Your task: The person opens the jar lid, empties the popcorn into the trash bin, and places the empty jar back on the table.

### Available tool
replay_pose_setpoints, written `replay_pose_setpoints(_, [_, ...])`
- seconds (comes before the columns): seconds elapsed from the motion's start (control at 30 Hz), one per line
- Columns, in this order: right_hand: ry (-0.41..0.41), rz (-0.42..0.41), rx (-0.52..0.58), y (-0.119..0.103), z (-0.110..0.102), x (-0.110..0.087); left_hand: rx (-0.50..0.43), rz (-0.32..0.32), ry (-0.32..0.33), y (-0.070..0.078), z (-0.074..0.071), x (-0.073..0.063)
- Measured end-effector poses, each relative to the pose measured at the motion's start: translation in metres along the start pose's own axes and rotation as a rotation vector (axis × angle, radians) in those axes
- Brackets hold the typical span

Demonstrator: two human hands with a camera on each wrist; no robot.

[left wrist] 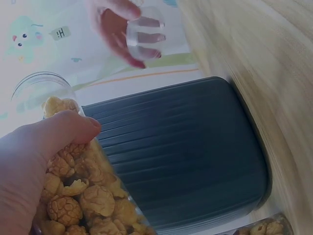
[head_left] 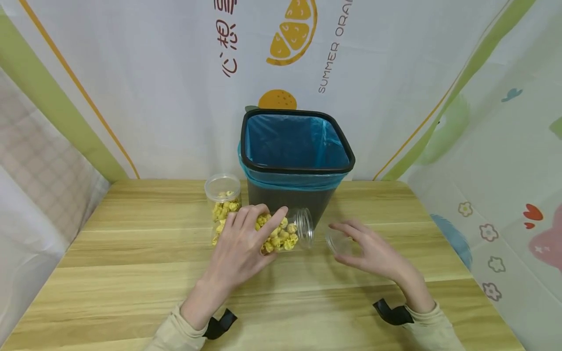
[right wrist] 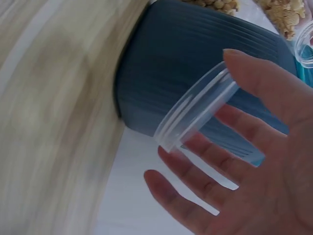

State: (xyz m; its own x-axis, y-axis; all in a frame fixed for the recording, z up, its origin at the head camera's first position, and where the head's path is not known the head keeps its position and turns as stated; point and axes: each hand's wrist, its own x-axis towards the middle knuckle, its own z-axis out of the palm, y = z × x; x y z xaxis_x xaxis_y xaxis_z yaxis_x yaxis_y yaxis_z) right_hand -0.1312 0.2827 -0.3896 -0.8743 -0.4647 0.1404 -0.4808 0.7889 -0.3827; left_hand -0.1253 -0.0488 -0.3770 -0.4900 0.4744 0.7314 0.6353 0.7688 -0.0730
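My left hand (head_left: 240,246) grips a clear plastic jar (head_left: 287,238) of yellow popcorn, tipped on its side with its uncapped, threaded mouth toward the right. In the left wrist view the thumb presses across the jar's wall, and popcorn (left wrist: 98,198) fills much of it. To the right, my right hand (head_left: 375,251) holds a clear round lid (right wrist: 195,110) between the thumb and the spread fingers. The lid stands on edge, a short way from the jar's mouth. Behind the left hand is a second popcorn jar (head_left: 223,187), upright and with its top toward me.
A dark ribbed bin (head_left: 285,197) with a black rim and a blue liner bag (head_left: 281,136) stands at the back of the wooden table (head_left: 145,282), just behind the tipped jar. Printed curtains (head_left: 175,97) hang around the back and sides.
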Motion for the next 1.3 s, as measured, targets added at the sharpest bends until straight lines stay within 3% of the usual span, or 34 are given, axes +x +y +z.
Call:
replay_pose_setpoints(0.23, [-0.04, 0.019, -0.056, 0.011, 0.006, -0.002, 0.0, -0.001, -0.002, 0.001, 0.0, 0.0])
replay_pose_setpoints(0.7, [-0.09, 0.021, -0.066, 0.029, 0.014, -0.005, -0.002, -0.004, -0.021, 0.001, 0.0, -0.001])
replay_pose_setpoints(0.97, [-0.097, 0.023, -0.084, 0.034, 0.017, -0.001, 0.006, -0.005, -0.016, 0.001, 0.001, -0.001])
replay_pose_setpoints(1.3, [-0.163, 0.047, -0.082, 0.037, 0.02, 0.001, 0.002, -0.012, -0.025, 0.0, 0.0, -0.001])
